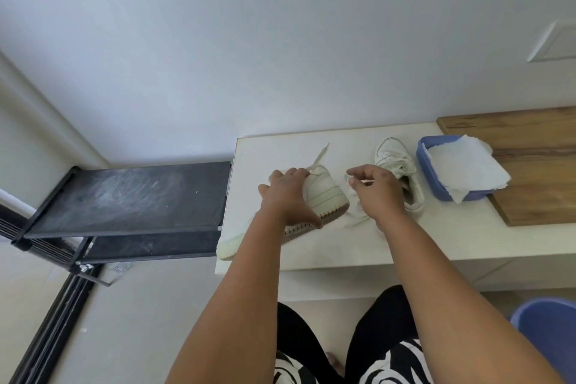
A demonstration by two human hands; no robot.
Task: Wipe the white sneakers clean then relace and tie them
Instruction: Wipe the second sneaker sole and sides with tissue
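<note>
— Two bare arms reached out from six o'clock; what lay nearest?

— Black-and-white patterned trousers (386, 362) at the bottom edge, and a blue tub rim (548, 318) at about four o'clock. Beyond them stood the white table (436, 243).

— And the hands?

— The left hand (285, 193) gripped the near sneaker (324, 196), which lay tipped on its side, fingers curled over its upper and thumb down by the sole. A loose lace (321, 154) trailed off toward twelve o'clock. The right hand (377, 193), at roughly one o'clock from the left, pinched a white cloth (353, 206) just beside that shoe.

— Anything blocked?

— The right hand covered part of the second sneaker (396, 162), which sat upright behind it. The left forearm hid part of the near shoe's sole.

— Farther out?

— At two o'clock, a blue container (436, 174) held crumpled white paper (467, 168) and rested partly on a wooden board (530, 165). At nine o'clock, a dusty black rack (131, 199) butted against the table's edge.
</note>
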